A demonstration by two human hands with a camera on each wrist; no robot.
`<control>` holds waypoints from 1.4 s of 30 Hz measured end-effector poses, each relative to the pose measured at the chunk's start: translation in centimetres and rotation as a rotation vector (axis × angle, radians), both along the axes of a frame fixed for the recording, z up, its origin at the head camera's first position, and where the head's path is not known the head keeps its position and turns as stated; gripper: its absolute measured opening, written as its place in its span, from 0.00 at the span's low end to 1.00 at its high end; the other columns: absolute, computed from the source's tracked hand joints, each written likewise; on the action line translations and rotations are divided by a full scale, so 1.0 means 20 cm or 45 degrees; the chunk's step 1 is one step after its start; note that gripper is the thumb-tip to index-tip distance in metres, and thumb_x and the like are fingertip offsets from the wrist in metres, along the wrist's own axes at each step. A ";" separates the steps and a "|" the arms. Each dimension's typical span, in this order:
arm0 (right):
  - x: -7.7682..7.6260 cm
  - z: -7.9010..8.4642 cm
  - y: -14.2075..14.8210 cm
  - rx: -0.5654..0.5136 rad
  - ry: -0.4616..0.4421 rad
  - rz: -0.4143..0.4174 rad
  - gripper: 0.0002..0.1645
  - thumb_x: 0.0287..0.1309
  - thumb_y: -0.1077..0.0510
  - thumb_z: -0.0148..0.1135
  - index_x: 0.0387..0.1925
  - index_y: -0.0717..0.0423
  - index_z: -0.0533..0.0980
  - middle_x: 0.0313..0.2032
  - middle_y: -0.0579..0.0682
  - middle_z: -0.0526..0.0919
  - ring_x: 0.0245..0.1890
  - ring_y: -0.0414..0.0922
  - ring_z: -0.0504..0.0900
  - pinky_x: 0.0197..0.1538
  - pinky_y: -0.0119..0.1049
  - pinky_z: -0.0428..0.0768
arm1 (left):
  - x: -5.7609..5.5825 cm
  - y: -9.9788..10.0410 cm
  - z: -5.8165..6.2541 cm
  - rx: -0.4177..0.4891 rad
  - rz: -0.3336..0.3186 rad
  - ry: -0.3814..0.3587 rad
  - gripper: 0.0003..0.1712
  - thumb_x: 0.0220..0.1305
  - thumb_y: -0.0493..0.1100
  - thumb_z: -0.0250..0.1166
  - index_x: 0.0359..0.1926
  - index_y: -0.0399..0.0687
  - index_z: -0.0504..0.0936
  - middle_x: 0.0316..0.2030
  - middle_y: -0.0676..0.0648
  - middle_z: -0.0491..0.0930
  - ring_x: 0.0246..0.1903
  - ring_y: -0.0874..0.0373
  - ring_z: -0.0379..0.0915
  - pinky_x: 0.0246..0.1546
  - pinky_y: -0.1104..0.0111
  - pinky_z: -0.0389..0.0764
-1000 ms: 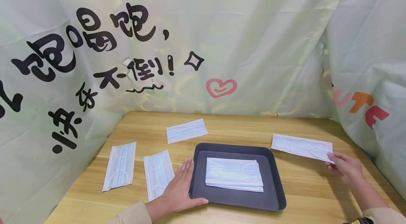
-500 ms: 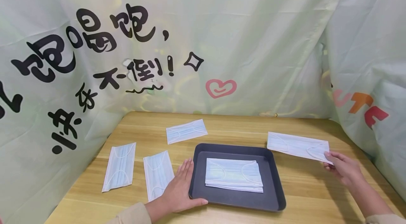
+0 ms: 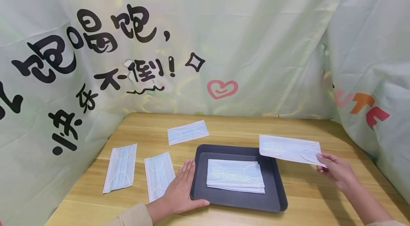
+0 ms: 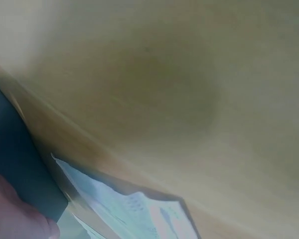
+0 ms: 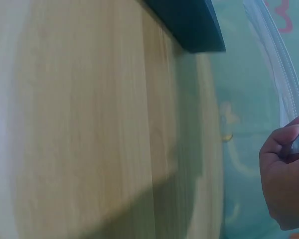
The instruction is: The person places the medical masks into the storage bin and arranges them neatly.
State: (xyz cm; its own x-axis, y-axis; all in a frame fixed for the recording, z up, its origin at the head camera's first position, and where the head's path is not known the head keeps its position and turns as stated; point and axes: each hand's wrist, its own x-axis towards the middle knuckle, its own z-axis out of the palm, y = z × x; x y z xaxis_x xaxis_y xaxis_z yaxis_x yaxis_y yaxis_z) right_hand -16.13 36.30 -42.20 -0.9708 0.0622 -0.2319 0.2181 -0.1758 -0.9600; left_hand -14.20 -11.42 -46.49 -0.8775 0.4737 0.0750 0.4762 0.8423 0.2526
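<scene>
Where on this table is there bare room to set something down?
Bare table shows between the tray and right hand, and behind the tray between the far mask and held mask. It's crowded left of the tray, around the left hand and near mask; the mask stack fills the tray's middle.

My left hand [image 3: 180, 192] points straight fingers [image 3: 189, 173] toward one o'clock, thumb [image 3: 199, 204] toward three; my right hand [image 3: 338, 172] pinches, angled toward ten.
</scene>
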 end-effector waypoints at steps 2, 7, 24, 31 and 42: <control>0.01 0.00 -0.03 0.015 -0.001 0.021 0.16 0.64 0.61 0.51 0.22 0.43 0.77 0.21 0.40 0.76 0.21 0.34 0.74 0.25 0.26 0.74 | 0.00 0.00 0.00 -0.008 0.003 0.000 0.69 0.45 0.82 0.51 0.70 0.32 0.46 0.71 0.35 0.45 0.71 0.43 0.40 0.68 0.53 0.56; 0.02 0.00 -0.11 0.045 -0.020 0.040 0.16 0.65 0.61 0.51 0.23 0.42 0.76 0.21 0.40 0.75 0.21 0.34 0.73 0.26 0.25 0.73 | 0.00 0.00 0.01 -0.020 0.010 0.006 0.69 0.44 0.82 0.51 0.70 0.33 0.46 0.71 0.35 0.45 0.71 0.44 0.40 0.68 0.53 0.56; 0.05 0.01 -0.36 0.100 -0.021 0.068 0.12 0.64 0.62 0.51 0.27 0.45 0.75 0.23 0.41 0.75 0.20 0.34 0.71 0.25 0.24 0.72 | 0.00 0.00 0.00 -0.025 -0.002 0.049 0.69 0.45 0.83 0.49 0.70 0.32 0.46 0.71 0.35 0.45 0.71 0.43 0.40 0.68 0.53 0.57; 0.06 0.02 -0.48 0.143 -0.079 0.049 0.09 0.65 0.63 0.50 0.31 0.49 0.73 0.23 0.40 0.75 0.20 0.35 0.71 0.25 0.24 0.72 | 0.00 0.00 -0.01 -0.015 0.000 0.072 0.70 0.44 0.84 0.47 0.70 0.32 0.46 0.71 0.35 0.45 0.71 0.43 0.41 0.67 0.54 0.57; 0.06 0.02 -0.66 0.154 -0.047 0.024 0.04 0.64 0.64 0.50 0.34 0.56 0.72 0.22 0.40 0.75 0.18 0.36 0.71 0.25 0.26 0.72 | 0.00 0.00 -0.02 -0.018 -0.004 0.113 0.70 0.44 0.85 0.44 0.70 0.32 0.48 0.71 0.35 0.47 0.71 0.42 0.43 0.67 0.53 0.58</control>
State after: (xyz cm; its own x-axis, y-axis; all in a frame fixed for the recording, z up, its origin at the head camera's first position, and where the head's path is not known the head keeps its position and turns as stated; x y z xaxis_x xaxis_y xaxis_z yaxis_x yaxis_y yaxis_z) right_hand -14.95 23.02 -41.89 -0.9629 0.0737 -0.2597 0.2561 -0.0551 -0.9651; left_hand -14.27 -11.40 -46.91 -0.8661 0.4783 0.1456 0.4991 0.8437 0.1974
